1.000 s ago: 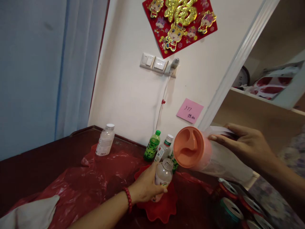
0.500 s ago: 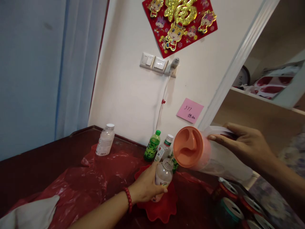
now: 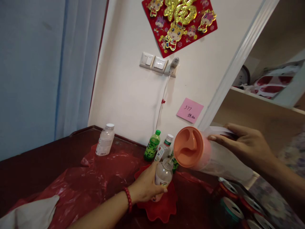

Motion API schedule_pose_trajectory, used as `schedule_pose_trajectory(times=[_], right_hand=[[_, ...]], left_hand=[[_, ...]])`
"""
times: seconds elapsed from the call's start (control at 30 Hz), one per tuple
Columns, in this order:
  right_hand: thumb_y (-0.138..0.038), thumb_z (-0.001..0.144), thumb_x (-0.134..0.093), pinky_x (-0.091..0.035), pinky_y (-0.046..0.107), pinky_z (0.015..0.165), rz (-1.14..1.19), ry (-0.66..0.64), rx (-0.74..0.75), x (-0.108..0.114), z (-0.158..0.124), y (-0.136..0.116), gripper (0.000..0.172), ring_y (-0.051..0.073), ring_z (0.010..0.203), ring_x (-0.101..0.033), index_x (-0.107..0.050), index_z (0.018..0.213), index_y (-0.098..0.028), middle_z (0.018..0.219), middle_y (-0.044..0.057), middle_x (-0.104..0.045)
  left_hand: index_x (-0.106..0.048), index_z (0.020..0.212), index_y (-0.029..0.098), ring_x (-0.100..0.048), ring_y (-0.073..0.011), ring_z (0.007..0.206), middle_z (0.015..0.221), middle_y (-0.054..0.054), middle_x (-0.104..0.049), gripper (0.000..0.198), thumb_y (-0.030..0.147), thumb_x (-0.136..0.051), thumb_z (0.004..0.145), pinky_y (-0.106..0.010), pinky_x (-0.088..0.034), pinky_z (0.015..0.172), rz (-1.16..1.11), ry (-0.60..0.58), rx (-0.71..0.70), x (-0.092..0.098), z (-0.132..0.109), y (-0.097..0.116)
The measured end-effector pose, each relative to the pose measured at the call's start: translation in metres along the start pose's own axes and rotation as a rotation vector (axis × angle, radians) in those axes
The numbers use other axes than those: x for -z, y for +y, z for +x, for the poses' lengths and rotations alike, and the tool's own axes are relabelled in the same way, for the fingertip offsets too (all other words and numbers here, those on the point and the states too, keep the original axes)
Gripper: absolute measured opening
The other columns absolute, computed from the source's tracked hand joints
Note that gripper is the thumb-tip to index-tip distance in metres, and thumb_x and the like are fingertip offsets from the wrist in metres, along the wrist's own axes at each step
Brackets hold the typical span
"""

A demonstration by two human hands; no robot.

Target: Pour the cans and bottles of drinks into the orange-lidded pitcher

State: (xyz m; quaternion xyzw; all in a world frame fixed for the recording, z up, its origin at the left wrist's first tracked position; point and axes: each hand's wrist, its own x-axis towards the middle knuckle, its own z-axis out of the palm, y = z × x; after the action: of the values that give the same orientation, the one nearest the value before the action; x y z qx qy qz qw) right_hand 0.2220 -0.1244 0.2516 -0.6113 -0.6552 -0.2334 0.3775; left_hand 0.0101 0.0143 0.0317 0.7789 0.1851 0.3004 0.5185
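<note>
My left hand (image 3: 146,186) is wrapped round an uncapped clear bottle (image 3: 164,173) over a red scalloped dish (image 3: 162,210). My right hand (image 3: 247,144) grips the handle of a translucent pitcher (image 3: 224,160) with an orange lid (image 3: 188,147). The pitcher is tilted sideways, its lid close to the bottle's open mouth. Whether liquid is flowing between them I cannot tell clearly. Just behind the held bottle stand a green bottle (image 3: 152,146) and a white-capped bottle (image 3: 165,148); another green bottle is mostly hidden.
A white-capped jar (image 3: 105,140) stands on the dark red table (image 3: 26,159) at the left, by crumpled red plastic (image 3: 78,181). A pale cloth (image 3: 30,213) lies at the lower left. Several opened cans (image 3: 230,210) stand at the lower right, below a shelf (image 3: 262,100).
</note>
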Motion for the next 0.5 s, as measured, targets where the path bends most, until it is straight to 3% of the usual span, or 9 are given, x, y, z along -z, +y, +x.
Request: schedule_pose_trajectory(times=[0.5], right_hand=[[-0.083,0.074,-0.072,-0.029,0.025,0.048,0.006,-0.026,-0.093,-0.010,-0.014,0.016,0.065,0.015,0.053,-0.040,-0.059,0.061,-0.020,0.056,-0.002,-0.044]], left_hand=[[-0.052,0.120,0.021,-0.063,-0.0275,0.104,0.114,-0.006,-0.068,0.061,0.016,-0.077,0.065,-0.037,-0.047,0.090,0.052,0.009,0.041,0.000,0.000,0.002]])
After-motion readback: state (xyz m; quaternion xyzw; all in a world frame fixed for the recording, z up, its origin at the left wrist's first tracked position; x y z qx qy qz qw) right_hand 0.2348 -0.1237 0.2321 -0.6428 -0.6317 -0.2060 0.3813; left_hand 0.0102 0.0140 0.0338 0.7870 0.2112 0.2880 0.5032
